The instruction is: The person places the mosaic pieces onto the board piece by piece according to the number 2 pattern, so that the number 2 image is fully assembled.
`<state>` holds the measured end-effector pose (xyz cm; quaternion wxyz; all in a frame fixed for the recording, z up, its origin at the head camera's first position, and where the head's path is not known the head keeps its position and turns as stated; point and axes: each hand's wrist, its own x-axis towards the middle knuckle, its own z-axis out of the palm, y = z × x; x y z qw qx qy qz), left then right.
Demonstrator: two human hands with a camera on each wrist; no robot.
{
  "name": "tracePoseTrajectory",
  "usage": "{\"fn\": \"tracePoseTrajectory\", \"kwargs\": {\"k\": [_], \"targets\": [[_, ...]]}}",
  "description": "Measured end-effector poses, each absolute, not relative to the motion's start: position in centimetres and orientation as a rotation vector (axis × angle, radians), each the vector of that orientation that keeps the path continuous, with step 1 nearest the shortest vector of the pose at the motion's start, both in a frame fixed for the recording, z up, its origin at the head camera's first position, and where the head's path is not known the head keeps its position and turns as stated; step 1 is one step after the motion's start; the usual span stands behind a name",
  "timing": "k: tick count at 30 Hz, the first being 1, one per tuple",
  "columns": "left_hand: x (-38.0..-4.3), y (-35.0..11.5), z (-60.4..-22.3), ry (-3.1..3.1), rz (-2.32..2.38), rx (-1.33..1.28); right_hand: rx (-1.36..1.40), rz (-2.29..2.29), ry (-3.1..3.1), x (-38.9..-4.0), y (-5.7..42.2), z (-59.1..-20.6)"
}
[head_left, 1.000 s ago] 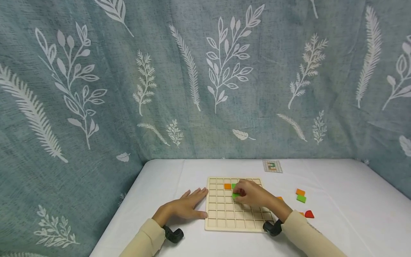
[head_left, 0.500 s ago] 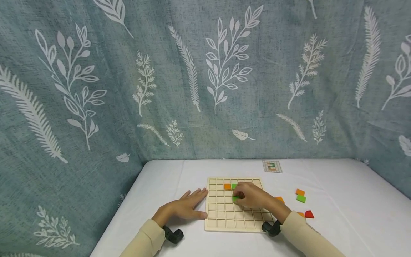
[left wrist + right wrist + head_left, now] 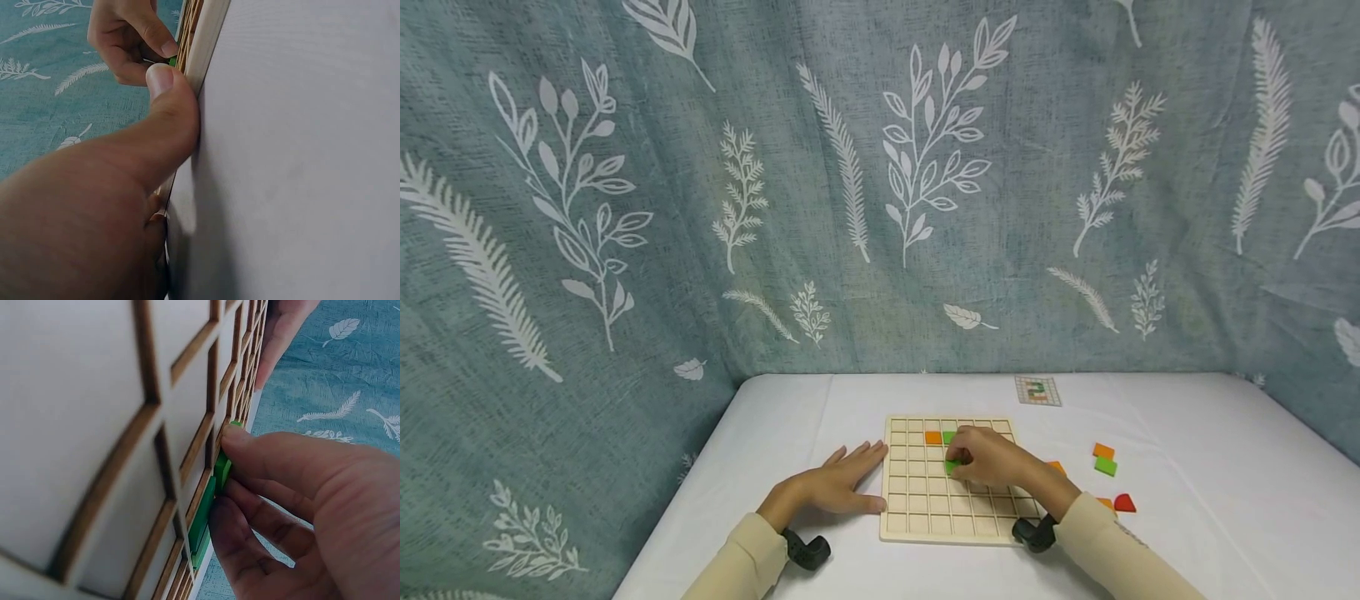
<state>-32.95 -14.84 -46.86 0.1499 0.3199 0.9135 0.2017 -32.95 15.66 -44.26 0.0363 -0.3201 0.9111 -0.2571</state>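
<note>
A wooden grid board [image 3: 917, 525] lies on the table, with an orange tile [image 3: 932, 437] in a cell of its second row. My left hand [image 3: 842, 483] rests along the board's left edge, fingers straight and spread, thumb [image 3: 164, 94] on the rim. Over the middle of the board, my right hand [image 3: 988, 457] pinches a green square tile [image 3: 222, 465] between thumb and curled fingers, close over the cells. A darker green tile [image 3: 202, 515] sits beside the fingertips in the right wrist view. Past it, another green tile [image 3: 949, 437] adjoins the orange one, partly hidden by the hand.
Right of the board lie an orange tile [image 3: 1103, 450], a green tile [image 3: 1106, 467] and a red rounded piece [image 3: 1125, 503]. More orange pieces [image 3: 1057, 467] show partly behind the right forearm. A small patterned grid card [image 3: 1038, 391] lies at the back, before a leaf-print curtain [image 3: 865, 167].
My right hand has shifted slightly toward me with the green tile and lowered a little over the board. The left hand has stayed at the board's edge.
</note>
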Motion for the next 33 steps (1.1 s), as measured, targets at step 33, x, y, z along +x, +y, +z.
{"fn": "tracePoseTrajectory", "kwargs": {"k": [33], "targets": [[-32.93, -14.71, -46.69, 2.617, 0.575, 0.913, -0.908, -0.775, 2.798, -32.93, 15.56, -44.04]]}}
